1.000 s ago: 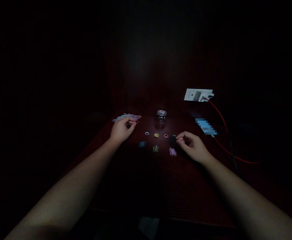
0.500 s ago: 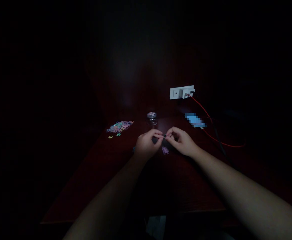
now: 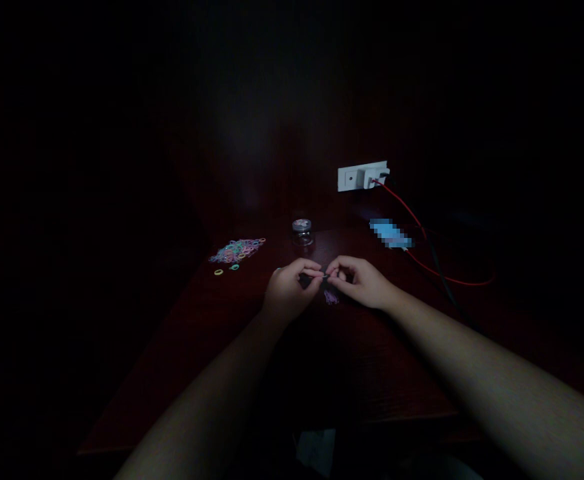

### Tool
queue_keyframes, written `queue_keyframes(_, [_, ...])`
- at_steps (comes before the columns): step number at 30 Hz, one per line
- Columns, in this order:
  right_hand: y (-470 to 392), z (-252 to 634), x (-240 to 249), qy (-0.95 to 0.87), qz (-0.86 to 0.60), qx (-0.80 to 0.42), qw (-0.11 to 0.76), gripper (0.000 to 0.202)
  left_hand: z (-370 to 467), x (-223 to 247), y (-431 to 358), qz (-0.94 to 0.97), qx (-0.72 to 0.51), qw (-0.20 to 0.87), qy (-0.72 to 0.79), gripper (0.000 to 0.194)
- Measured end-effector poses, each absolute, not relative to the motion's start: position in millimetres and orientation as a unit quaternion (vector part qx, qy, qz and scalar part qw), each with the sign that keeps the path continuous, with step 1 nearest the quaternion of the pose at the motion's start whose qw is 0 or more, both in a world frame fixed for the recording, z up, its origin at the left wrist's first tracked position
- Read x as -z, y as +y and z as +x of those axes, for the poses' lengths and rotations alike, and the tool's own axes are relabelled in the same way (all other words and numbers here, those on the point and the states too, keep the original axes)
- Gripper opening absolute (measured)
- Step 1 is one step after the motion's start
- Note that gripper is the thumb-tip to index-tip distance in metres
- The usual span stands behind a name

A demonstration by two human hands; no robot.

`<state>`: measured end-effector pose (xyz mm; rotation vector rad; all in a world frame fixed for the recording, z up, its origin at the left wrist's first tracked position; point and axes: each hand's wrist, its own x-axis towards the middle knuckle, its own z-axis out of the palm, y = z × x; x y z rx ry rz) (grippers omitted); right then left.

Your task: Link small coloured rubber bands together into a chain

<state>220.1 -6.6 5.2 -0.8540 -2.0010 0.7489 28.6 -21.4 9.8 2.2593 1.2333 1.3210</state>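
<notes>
Over the dark red table, my left hand (image 3: pixel 291 288) and my right hand (image 3: pixel 359 280) meet almost fingertip to fingertip. Both are closed in a pinch on a small hair tie (image 3: pixel 325 275), of which only a pale greenish bit shows between the fingers. Just below the fingertips lies a little bunch of purple hair ties (image 3: pixel 331 297). To the left is a loose pile of multicoloured hair ties (image 3: pixel 237 251), with a yellow hair tie (image 3: pixel 218 272) and a green hair tie (image 3: pixel 235 267) lying apart in front of it.
A clear jar with a lid (image 3: pixel 302 232) stands behind my hands. At the right lies a phone (image 3: pixel 391 233), blurred out, with a red cable (image 3: pixel 407 212) running from a white wall socket (image 3: pixel 351 178). A black cable (image 3: pixel 437 263) hangs beside it. The room is very dark.
The view has shifted slightly. Both hands stay pinched together, with the fingertips a little changed around the hair tie, which now shows paler. The teal bit beside my left wrist no longer shows there.
</notes>
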Motion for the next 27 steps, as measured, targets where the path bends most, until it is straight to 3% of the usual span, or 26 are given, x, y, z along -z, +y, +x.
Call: queue_keyframes(27, [-5.0,221.2,-3.3,-0.801,-0.347,-0.270,0.407,0.018,26.7,-3.6,-20.7,0.775,-0.452,0.138,0.419,0.015])
